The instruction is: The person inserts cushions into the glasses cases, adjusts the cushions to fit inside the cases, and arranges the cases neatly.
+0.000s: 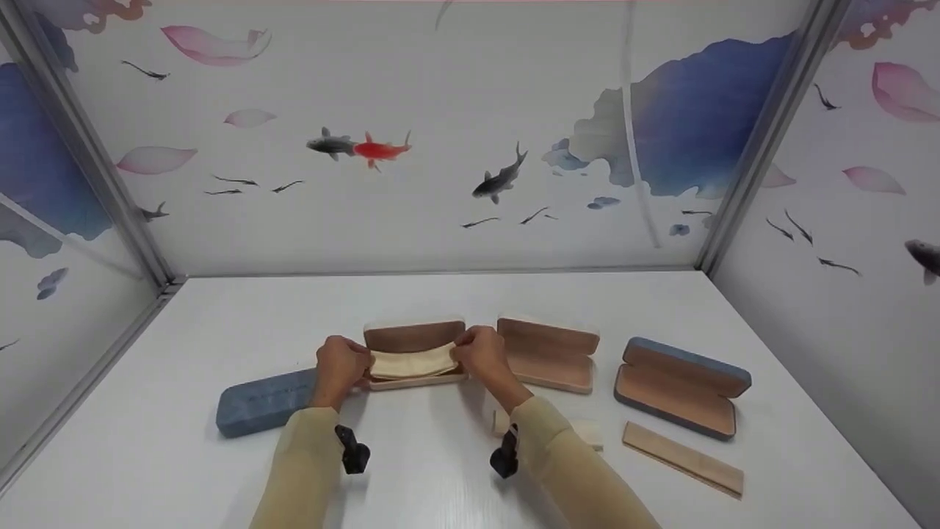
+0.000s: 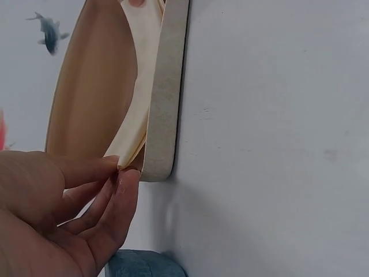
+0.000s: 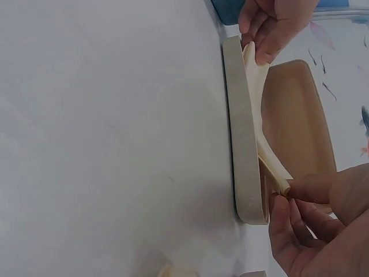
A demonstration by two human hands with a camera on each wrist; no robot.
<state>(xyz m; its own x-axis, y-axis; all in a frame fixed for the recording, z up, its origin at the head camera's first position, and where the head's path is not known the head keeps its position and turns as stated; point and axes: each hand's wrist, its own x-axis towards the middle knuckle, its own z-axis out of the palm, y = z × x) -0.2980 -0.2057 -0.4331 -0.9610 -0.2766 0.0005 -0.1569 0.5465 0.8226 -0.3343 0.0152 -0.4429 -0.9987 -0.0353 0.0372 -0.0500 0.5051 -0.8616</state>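
An open cream eyeglass case (image 1: 416, 382) with a tan lining stands at mid-table, its lid tipped back. Over its lower half lies a folded cream cloth (image 1: 413, 364), sagging in the middle. My left hand (image 1: 343, 367) pinches the cloth's left end between thumb and fingers, at the case's end. At the opposite end my right hand (image 1: 485, 360) pinches the other corner, which sits raised above the rim in the right wrist view. The cloth's middle dips inside the case wall (image 3: 243, 133). Fingers hide both cloth tips.
Left of the case lies a closed blue case (image 1: 264, 404), partly behind my left hand. To the right are a second open cream case (image 1: 547, 349), an open blue case (image 1: 675, 400) and a folded tan cloth (image 1: 683, 459). My right sleeve partly covers another pale cloth (image 1: 590, 433).
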